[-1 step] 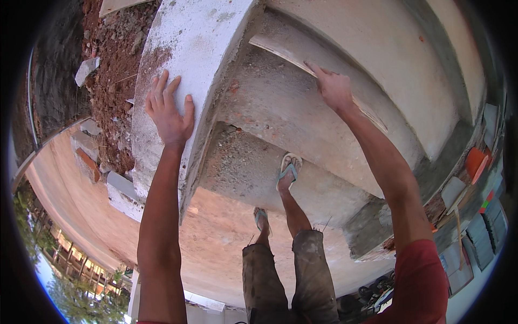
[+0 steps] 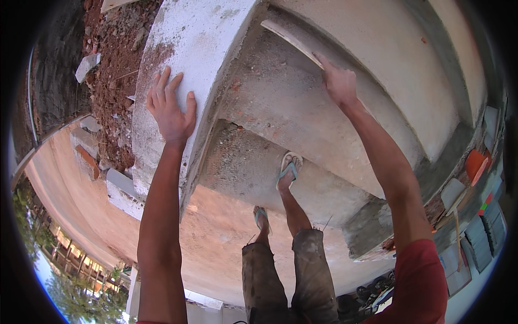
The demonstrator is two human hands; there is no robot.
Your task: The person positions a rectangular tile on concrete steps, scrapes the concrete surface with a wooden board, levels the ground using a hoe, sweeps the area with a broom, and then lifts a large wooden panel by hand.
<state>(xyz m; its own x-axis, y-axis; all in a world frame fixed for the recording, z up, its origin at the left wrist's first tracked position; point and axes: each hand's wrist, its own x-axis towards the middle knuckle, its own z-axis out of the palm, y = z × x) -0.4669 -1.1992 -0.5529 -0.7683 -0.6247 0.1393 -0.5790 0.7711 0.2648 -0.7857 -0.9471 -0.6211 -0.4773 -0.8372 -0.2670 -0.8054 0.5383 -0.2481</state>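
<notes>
My left hand lies open with fingers apart on a white, rough-surfaced concrete ledge along the steps. My right hand holds a long, narrow, pale wooden strip against the edge of an upper concrete step; my hand and forearm hide part of the strip. Below it a step surface is grainy, with small reddish specks. My feet in flip-flops stand lower down, one on a gritty step and one on a pinkish surface.
Left of the ledge are reddish soil and rubble and broken pale blocks. At the right rim stand an orange container, grey slabs and a thin stick. Dark jumbled objects lie near the bottom right.
My right hand and the wooden strip have shifted a little to the right and upward in the view. My left hand stays on the ledge, very slightly moved.
</notes>
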